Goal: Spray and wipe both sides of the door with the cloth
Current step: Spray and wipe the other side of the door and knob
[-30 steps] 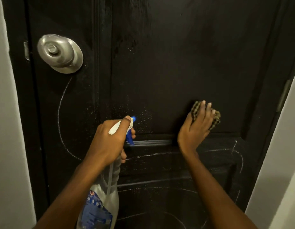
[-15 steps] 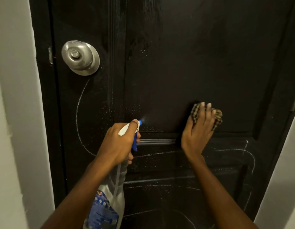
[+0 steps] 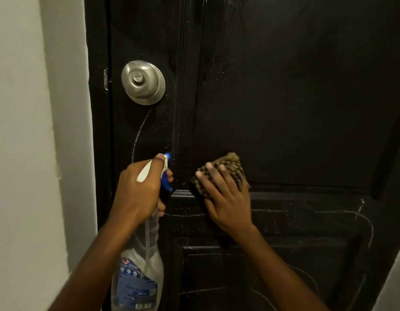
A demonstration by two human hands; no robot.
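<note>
A black panelled door (image 3: 295,104) fills the view, marked with white chalk lines and fine spray droplets. My left hand (image 3: 138,191) grips the neck of a clear spray bottle (image 3: 138,281) with a blue label; its blue nozzle (image 3: 168,158) points at the door just below the knob. My right hand (image 3: 223,196) presses a checked brown cloth (image 3: 230,164) flat against the door at the lower edge of the upper panel, right beside the nozzle. The fingers lie straight over the cloth.
A round silver door knob (image 3: 142,82) sits at the upper left of the door, with the latch plate (image 3: 106,79) on the door's edge. A pale wall (image 3: 37,131) borders the left side. Another pale wall edge (image 3: 394,277) shows at the lower right.
My right hand has slid the cloth leftward along the panel's lower edge, close to the spray nozzle. The view has shifted left, so the door knob now appears further right.
</note>
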